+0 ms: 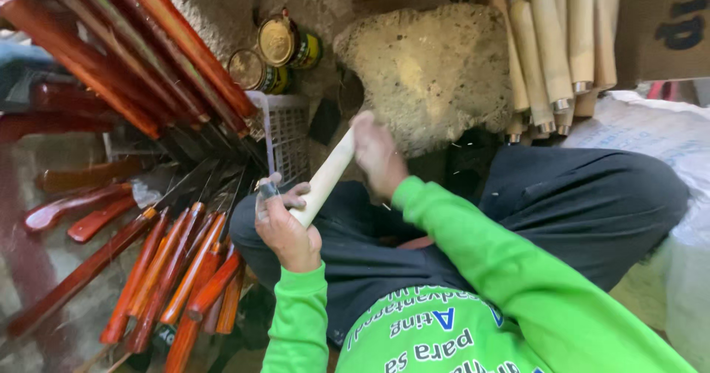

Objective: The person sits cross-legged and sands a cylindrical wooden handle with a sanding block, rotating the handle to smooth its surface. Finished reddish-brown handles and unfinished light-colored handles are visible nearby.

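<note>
A pale unfinished wooden handle (325, 177) slants up from my lap. My left hand (285, 229) grips its lower end. My right hand (376, 155) is closed around its upper end, in front of a rough stone block (436, 62). Both arms wear bright green sleeves, and my dark trousers (577, 203) lie beneath.
Several red-varnished wooden handles with blades (177, 269) lie on the floor at left, more lean at upper left (148, 40). Two tins (285, 44) and a white plastic basket (285, 132) sit behind. Bare pale handles (555, 40) lean at upper right beside a white sack (665, 143).
</note>
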`<state>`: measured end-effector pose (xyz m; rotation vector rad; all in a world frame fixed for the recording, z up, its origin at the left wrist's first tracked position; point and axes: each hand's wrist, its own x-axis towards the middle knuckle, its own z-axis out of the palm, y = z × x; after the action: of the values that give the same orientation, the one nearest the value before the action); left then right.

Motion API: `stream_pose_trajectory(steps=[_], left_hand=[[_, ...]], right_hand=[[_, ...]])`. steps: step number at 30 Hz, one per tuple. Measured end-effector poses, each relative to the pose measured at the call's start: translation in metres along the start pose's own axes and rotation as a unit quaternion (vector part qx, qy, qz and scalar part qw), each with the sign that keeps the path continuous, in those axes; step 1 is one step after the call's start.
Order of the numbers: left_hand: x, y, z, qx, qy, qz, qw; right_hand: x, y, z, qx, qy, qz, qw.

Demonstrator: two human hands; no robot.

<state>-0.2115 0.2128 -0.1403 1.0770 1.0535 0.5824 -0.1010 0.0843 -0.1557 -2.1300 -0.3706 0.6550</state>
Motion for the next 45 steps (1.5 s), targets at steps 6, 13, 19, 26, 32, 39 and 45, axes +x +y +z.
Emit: stream_pose_trajectory(steps=[6,13,19,26,32,39,45], left_hand=[[-0.002,-0.002,0.0,-0.018,-0.035,0.037,0.999],[-0.005,0.002,0.007,-0.017,-0.024,0.005,1.0],[-0.001,0.001,0.006,-0.016,-0.032,0.016,0.999],[0.001,0.0,0.003,-0.034,0.0,-0.004,0.999],[-0.001,0.0,0.001,-0.023,-0.004,0.0,1.0],[0.003,-0.007,-0.004,-0.046,-0.015,0.003,0.999],[0.0,-0.006,-0.011,-0.011,-0.031,-0.019,0.999]], right_hand=[[-0.003,0.002,0.007,0.024,0.056,-0.162,0.985],[0.002,0.004,0.001,-0.017,0.041,-0.146,0.988],[-0.001,0.0,0.0,0.005,0.072,-0.15,0.986],[-0.003,0.005,0.018,-0.107,0.07,-0.273,0.953],[0.003,0.007,0.005,-0.071,0.096,-0.213,0.97],[-0.007,-0.007,0.003,0.012,0.024,-0.278,0.96],[0.024,0.018,-0.007,0.025,0.032,-0.131,0.991]])
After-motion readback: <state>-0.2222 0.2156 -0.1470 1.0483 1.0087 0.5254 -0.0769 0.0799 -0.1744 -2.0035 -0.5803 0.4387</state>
